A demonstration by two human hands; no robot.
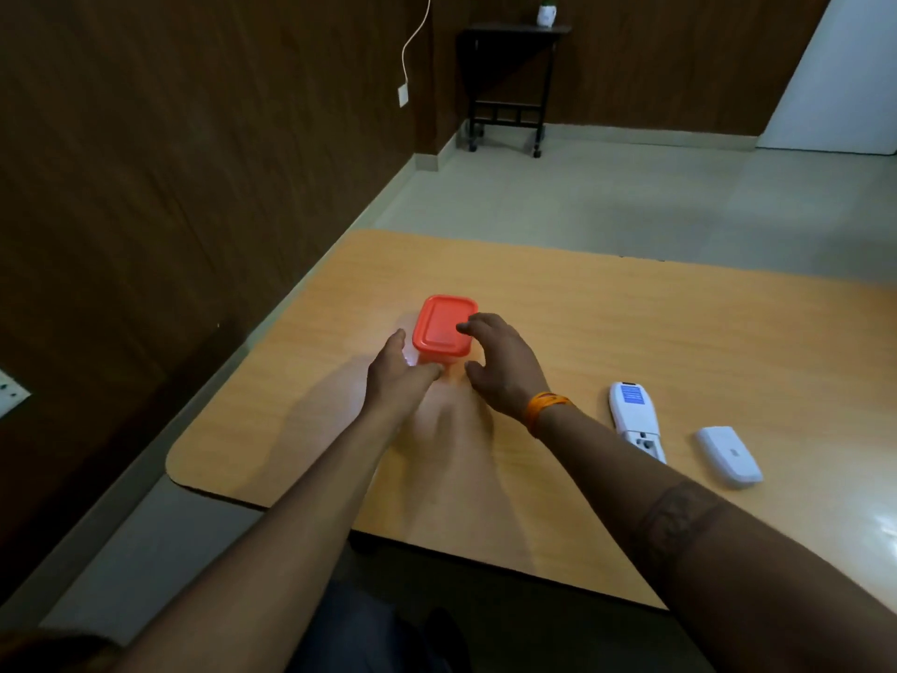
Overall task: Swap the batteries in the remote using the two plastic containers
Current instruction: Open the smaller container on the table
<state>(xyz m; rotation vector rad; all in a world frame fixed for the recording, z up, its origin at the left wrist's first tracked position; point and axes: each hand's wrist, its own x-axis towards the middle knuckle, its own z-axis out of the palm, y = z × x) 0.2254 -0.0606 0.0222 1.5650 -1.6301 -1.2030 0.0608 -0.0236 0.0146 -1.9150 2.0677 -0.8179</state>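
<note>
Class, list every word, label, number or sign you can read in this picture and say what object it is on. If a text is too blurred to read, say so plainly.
No text here can be read.
Blue label on the remote: white lines of print, too small and blurred to read.
Grey mark on the battery cover: too blurred to tell.
Orange lid of the container: no text visible.
White pot on the far side table: dark marks, not legible.

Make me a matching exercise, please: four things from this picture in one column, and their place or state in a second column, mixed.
1. container lid
2. remote
3. battery cover
4. plant pot

A. on the far side table
B. rightmost on the table, lying apart
C. orange, between both hands
D. white, battery bay open

Pairs: 1-C, 2-D, 3-B, 4-A
</note>
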